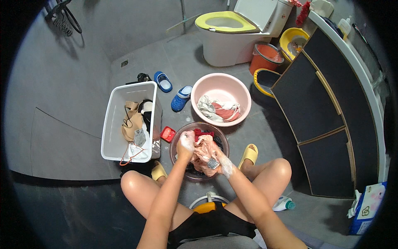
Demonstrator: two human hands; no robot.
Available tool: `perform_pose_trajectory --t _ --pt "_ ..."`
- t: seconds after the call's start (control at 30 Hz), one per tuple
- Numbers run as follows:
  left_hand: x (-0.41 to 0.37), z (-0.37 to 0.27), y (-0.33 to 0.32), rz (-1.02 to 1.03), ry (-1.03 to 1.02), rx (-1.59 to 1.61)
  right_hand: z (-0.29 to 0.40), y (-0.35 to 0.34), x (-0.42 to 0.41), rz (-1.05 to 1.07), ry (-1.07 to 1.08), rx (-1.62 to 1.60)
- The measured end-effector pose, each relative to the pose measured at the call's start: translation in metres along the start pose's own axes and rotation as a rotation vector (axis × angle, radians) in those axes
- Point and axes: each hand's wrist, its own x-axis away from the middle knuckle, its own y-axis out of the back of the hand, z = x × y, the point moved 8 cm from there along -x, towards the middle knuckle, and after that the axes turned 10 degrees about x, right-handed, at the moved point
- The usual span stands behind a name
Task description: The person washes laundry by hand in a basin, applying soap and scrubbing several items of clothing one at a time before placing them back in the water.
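A peach-coloured cloth garment [203,147] is bunched between my two hands over a brownish basin [225,137] on the floor. My left hand [186,143], coated in white suds, grips its left side. Foam also covers the wrist of my right hand [222,163], which is closed on the garment's right side. A small grey patterned piece [213,163] shows beside my right fingers; whether it belongs to the garment I cannot tell. Beneath lie a dark red cloth [203,133] and dark cloth, partly hidden by my hands.
A pink basin [220,79] holding white and coral cloth stands beyond. Left are a white bin [107,133] of clothing, a red soap box [168,134] and blue clogs [179,101]. A toilet [224,49], an orange bucket [264,60] and a dark cabinet [311,109] stand around.
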Motion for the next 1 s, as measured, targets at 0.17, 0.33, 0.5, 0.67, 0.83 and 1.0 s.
perform_pose_trajectory --t 0.17,0.33,0.5,0.67,0.83,1.0 --pt "-0.001 0.013 -0.008 -0.037 0.268 0.731 0.028 -0.007 0.013 0.088 0.237 0.137" --pt "0.049 -0.009 -0.057 0.241 0.494 0.756 0.032 0.012 0.014 -0.131 0.446 0.836" --pt "0.039 0.050 -0.035 0.132 0.404 0.829 0.024 -0.021 0.018 -0.078 0.665 1.411" --pt "0.059 0.006 -0.047 0.335 0.467 1.102 0.030 0.064 0.007 -0.518 0.353 0.689" --pt "0.066 -0.012 -0.051 0.429 0.089 0.778 -0.023 0.087 -0.036 -0.432 0.118 0.244" --pt "0.122 -0.070 -0.088 0.434 -0.448 -0.362 -0.016 0.099 -0.054 0.101 0.206 -0.542"
